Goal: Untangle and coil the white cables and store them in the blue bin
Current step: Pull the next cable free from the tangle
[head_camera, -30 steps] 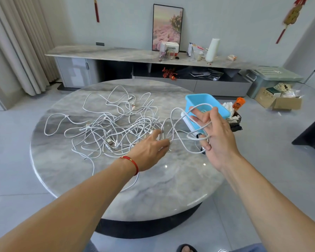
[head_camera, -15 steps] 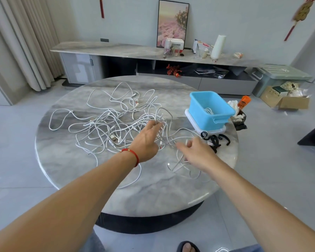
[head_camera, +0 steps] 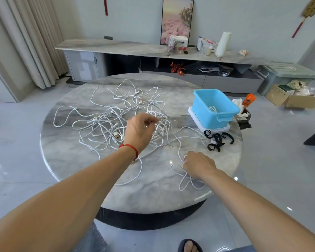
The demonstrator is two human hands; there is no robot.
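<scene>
Only one piece of lettering can be partly read: dark print ending in "nonic" on the front of a white rectangular carton [head_camera: 179, 41] that stands on the long grey marble sideboard [head_camera: 116, 47], far beyond the fingers of both hands. An orange packet [head_camera: 249, 100] past the blue plastic bin [head_camera: 215, 108] carries dark print too small to read.

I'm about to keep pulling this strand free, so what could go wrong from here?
1. The left hand is lifting strands out of the tangled white cables while the right hand holds a loop near the table edge; pulling apart may tighten knots rather than loosen them.
2. A cable runs toward the black straps beside the blue bin; it could drag them along.
3. The bin sits near the table's rim and might get tugged off.
</scene>
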